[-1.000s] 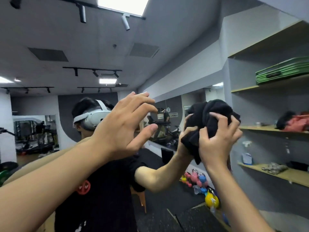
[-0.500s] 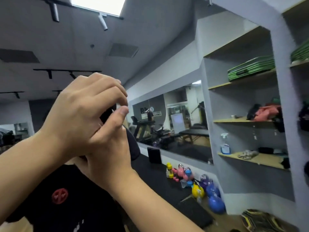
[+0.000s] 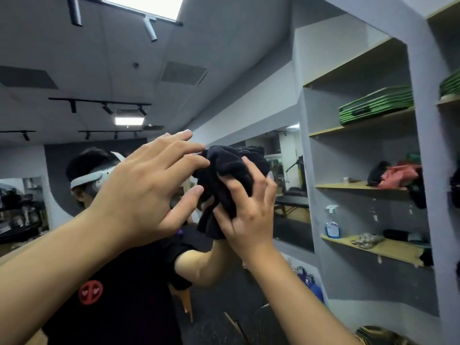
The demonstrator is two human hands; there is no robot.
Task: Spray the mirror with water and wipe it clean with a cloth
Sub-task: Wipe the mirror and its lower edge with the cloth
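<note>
- Cloth (image 3: pixel 227 180): black, bunched into a loose wad, held up at face height against the mirror (image 3: pixel 62 108); appears soft, light and limp, with folds hanging free below the grip.
- Right hand (image 3: pixel 245 210): fingers curled round the wad from behind, pressing it toward the glass; best hold is likely the thick middle of the bunch, so no loose tail drags.
- Left hand (image 3: pixel 144 192): fingers nearly straight and spread, tips touching the cloth's left edge, gripping nothing.
- Mirror: large wall panel, hard, smooth and likely fragile; probably slick if wet, though no droplets can be made out. It reflects the person in a white headset and black shirt.
- Spray bottle (image 3: pixel 332 221): clear with blue label, upright on a lower shelf (image 3: pixel 388 249) to the right, well apart from both hands.
- Green mats (image 3: pixel 375 105): stacked on an upper shelf.
</note>
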